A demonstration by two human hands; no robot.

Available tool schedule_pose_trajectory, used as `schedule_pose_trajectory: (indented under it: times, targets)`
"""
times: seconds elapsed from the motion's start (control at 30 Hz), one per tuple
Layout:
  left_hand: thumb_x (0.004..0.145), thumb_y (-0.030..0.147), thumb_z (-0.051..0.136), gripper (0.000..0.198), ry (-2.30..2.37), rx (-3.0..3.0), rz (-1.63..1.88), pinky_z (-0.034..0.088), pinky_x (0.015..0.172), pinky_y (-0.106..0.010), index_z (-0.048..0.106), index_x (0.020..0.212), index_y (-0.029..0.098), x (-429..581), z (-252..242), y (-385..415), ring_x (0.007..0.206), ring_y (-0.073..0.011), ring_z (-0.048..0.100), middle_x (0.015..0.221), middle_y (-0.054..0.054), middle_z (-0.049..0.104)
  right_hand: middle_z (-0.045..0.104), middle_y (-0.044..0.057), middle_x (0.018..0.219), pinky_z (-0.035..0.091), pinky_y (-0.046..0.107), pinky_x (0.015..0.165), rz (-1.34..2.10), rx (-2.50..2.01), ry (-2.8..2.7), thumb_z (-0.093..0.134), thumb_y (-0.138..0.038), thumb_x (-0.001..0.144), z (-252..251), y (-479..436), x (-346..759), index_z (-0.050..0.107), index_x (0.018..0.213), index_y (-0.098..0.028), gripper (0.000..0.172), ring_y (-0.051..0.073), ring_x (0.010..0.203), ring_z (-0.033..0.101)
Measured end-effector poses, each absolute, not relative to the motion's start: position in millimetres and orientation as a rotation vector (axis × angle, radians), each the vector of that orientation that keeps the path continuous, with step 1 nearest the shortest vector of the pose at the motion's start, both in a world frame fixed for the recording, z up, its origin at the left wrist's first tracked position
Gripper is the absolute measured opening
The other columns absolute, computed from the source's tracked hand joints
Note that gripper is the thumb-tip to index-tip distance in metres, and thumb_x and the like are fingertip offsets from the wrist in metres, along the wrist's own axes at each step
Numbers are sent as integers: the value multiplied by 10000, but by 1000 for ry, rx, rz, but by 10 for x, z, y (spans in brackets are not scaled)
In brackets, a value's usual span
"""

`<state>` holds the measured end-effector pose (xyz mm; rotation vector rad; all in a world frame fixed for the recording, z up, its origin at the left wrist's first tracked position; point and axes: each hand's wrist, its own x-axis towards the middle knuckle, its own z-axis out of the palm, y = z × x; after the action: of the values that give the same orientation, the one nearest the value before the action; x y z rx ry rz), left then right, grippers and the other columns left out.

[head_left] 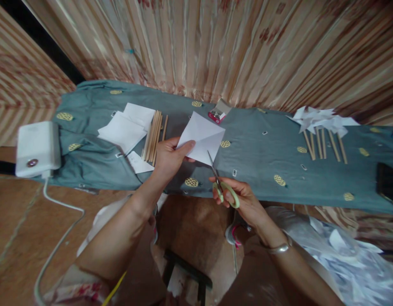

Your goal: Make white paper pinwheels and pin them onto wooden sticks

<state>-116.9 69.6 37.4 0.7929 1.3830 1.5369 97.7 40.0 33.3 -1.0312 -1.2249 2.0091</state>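
Sheet (203, 135) raised in your left hand (171, 158); scissors (217, 180) at its near corner.
At far left, the power bank (38, 148) sits at the end of the desk (260, 157), away from the paper. Next, the paper pile (122, 131) and sticks (154, 135) lie beside your left hand, presumably to keep supplies within reach. Your left hand pinches the sheet's left corner, thumb on top, over the middle of the desk; this leaves the near corner free for the blades. Your right hand (242, 196) grips the scissors' handles, blades pointing in toward the sheet's centre. Beyond the sheet, the box (219, 112) stands open, apparently to contain its small parts. At right, the pinwheels (322, 121) lie grouped, well apart from the flat paper, likely to prevent mixing.
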Motion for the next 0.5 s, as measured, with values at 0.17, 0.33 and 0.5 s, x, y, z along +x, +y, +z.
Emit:
schedule_pose_trajectory:
  times: [0.17, 0.33, 0.5]
  targets:
    - [586, 386, 780, 269, 1391, 810, 1519, 544, 449, -244, 704, 691, 149, -1181, 373, 688, 567, -128, 593, 629, 11, 649, 652, 5, 685, 461, 222, 506, 1996, -1073, -1251, 830, -516, 632, 344, 393, 967, 747, 1063, -206, 537, 88, 568, 522]
    - [588, 390, 772, 267, 1405, 820, 1506, 546, 450, -236, 701, 692, 154, -1190, 372, 686, 565, -123, 592, 623, 15, 641, 643, -7, 678, 469, 212, 510, 1983, -1093, -1266, 819, -479, 667, 334, 388, 981, 752, 1048, -220, 465, 75, 552, 512]
    - [590, 384, 766, 259, 1398, 813, 1510, 548, 449, -234, 701, 692, 155, -1192, 362, 686, 559, -120, 592, 615, 16, 639, 644, -7, 661, 482, 217, 514, 1967, -1137, -1285, 823, -470, 663, 336, 394, 983, 758, 1029, -214, 452, 81, 549, 528]
